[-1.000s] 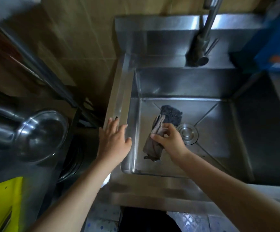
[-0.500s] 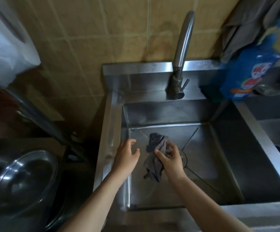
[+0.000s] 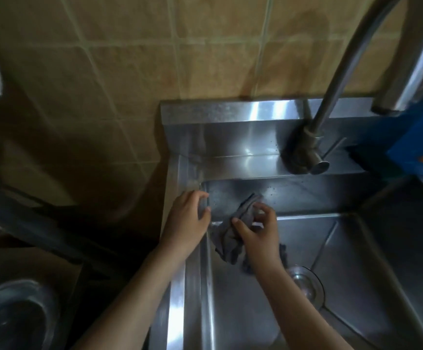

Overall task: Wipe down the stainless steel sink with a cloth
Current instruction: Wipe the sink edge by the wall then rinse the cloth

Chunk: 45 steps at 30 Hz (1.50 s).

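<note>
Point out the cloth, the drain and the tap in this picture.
cloth (image 3: 226,240): head view, bunched grey fabric on its left side.
drain (image 3: 306,285): head view, middle of the round metal strainer.
tap (image 3: 304,151): head view, thick base below the curved spout.

The right hand (image 3: 255,233) pinched a crumpled grey cloth (image 3: 226,238) in the back-left corner of the steel sink (image 3: 382,286), with the cloth hanging below the fingers. The left hand (image 3: 187,221) rested at the sink's left rim, fingers loosely bent and holding nothing. The drain (image 3: 306,284) lay just beside the right wrist, the tap (image 3: 331,97) rose behind, and a blue bottle (image 3: 420,147) stood at the far right.
</note>
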Each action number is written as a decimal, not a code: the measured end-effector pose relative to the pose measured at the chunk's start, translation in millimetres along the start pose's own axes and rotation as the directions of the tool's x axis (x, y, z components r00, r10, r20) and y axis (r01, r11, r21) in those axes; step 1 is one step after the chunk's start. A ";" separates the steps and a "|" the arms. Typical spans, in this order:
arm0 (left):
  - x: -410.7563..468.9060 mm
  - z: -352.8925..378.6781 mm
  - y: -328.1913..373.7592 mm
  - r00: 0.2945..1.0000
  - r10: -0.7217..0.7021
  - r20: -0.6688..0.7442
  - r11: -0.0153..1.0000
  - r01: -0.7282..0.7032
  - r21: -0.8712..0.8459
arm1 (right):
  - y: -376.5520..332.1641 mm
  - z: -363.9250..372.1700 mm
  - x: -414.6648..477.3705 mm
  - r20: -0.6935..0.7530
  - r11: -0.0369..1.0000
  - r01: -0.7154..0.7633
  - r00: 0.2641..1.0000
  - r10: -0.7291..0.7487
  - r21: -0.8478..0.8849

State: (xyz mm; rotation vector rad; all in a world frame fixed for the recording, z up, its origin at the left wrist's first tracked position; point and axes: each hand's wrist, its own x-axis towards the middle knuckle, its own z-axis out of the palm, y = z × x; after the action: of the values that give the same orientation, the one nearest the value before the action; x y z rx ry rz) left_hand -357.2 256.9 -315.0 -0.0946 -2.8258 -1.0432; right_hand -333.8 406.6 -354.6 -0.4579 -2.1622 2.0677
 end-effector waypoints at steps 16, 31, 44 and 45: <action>57.0 5.8 -38.5 0.992 0.124 -0.010 0.937 -0.113 0.331 | 29.4 98.6 62.9 -0.295 0.990 0.143 0.947 -0.131 0.020; 54.0 3.1 -34.3 0.990 0.140 0.015 0.933 -0.137 0.334 | 48.5 108.8 73.9 -0.343 0.989 0.083 0.931 -0.120 -0.122; 54.9 4.7 -37.8 0.984 0.178 -0.004 0.930 -0.167 0.327 | 132.9 95.9 89.9 -0.298 0.973 -0.167 0.948 0.115 -0.157; 55.2 4.8 -38.1 0.984 0.178 -0.006 0.931 -0.167 0.325 | 134.9 95.3 90.4 -0.297 0.972 -0.172 0.948 0.119 -0.160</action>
State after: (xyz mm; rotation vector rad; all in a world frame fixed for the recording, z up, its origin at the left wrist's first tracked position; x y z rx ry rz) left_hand -416.2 231.9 -335.3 -0.2827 -2.8493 -0.5298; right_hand -428.4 345.4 -505.4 -0.9038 -2.2066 1.7399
